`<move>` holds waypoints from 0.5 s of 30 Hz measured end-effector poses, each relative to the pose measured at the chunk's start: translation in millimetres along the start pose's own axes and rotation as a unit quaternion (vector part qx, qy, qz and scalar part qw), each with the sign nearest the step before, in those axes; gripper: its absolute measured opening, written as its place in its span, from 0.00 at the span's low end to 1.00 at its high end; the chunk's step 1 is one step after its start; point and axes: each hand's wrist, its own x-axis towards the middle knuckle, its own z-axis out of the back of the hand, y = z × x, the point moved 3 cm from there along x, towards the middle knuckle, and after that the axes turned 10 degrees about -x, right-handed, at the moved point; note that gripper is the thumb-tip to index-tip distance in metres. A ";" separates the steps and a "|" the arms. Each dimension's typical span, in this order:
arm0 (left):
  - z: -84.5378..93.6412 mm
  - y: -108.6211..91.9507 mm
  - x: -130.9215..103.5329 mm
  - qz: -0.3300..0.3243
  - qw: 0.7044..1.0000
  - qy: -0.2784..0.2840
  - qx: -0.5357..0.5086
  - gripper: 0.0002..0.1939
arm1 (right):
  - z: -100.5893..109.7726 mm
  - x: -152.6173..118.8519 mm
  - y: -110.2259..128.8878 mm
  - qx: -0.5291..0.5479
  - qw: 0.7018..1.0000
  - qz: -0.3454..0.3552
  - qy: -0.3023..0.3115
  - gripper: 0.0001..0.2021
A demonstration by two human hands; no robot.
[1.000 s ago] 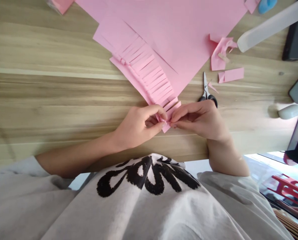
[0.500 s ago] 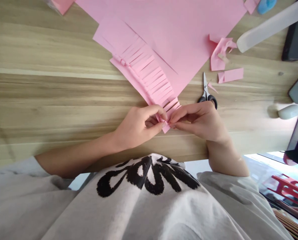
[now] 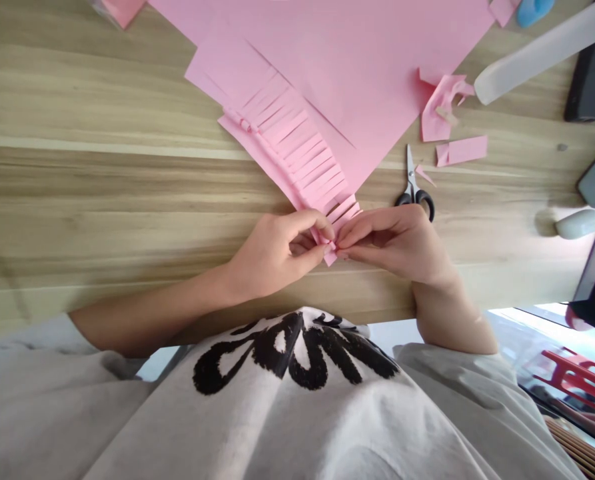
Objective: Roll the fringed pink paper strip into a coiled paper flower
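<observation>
I have the left hand [image 3: 280,252] and right hand [image 3: 402,241] pinching the near end of a fringed pink strip [image 3: 314,163], which runs from them toward eleven o'clock. Scissors [image 3: 411,175] lie just beyond the right hand, at two; farther off, at twelve, a large pink sheet [image 3: 372,73] on the wooden surface [image 3: 102,193].

Over the last second the right hand [image 3: 397,241] has shifted slightly down and toward the left hand [image 3: 294,248], narrowing the gap between their fingertips at the near end of the fringed pink paper [image 3: 310,157]. The knuckles have dropped a little, uncovering more of the black handles of the scissors [image 3: 414,190].
</observation>
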 end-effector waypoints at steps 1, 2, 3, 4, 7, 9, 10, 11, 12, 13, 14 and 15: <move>0.1 0.1 0.1 0.001 1.000 -0.001 0.000 0.03 | 0.2 -0.1 -0.3 -0.004 1.000 0.000 0.000 0.02; 0.2 0.3 0.1 0.003 1.000 -0.002 0.001 0.03 | 0.3 -0.3 -0.7 -0.007 1.000 -0.003 0.001 0.02; 0.3 0.5 0.1 0.004 1.000 -0.002 0.000 0.03 | 0.5 -0.5 -1.1 -0.009 1.000 -0.007 0.003 0.02; 0.4 0.6 0.1 0.004 1.000 -0.002 0.000 0.03 | 0.5 -0.7 -1.3 -0.010 1.000 -0.012 0.005 0.02; 0.6 0.9 0.0 0.003 1.000 -0.001 0.002 0.03 | 0.3 -1.5 -1.4 -0.009 1.000 -0.022 0.010 0.02; 0.5 0.9 -0.1 0.003 1.000 0.000 0.002 0.03 | -0.2 -1.9 -1.4 -0.007 1.000 -0.028 0.007 0.02; 0.4 0.9 -0.1 0.002 1.000 0.000 0.000 0.03 | -0.5 -1.9 -1.4 -0.005 1.000 -0.030 0.004 0.03; 0.3 1.0 -0.1 0.001 1.000 0.001 -0.001 0.03 | -1.0 -1.8 -1.3 -0.004 0.999 -0.032 0.001 0.03; 0.2 1.1 -0.1 0.000 1.000 0.002 -0.004 0.03 | -1.5 -1.7 -1.2 -0.003 0.999 -0.034 -0.002 0.04; 0.0 1.2 -0.1 -0.001 1.000 0.002 -0.006 0.03 | -2.0 -1.4 -1.1 -0.003 0.999 -0.035 -0.005 0.05; -0.2 1.4 -0.1 -0.001 1.000 0.003 -0.008 0.03 | -2.4 -1.1 -0.9 -0.003 0.999 -0.037 -0.007 0.06; -0.3 1.6 -0.1 0.000 1.000 0.002 -0.010 0.03 | -2.8 -0.8 -0.6 -0.005 0.999 -0.038 -0.009 0.07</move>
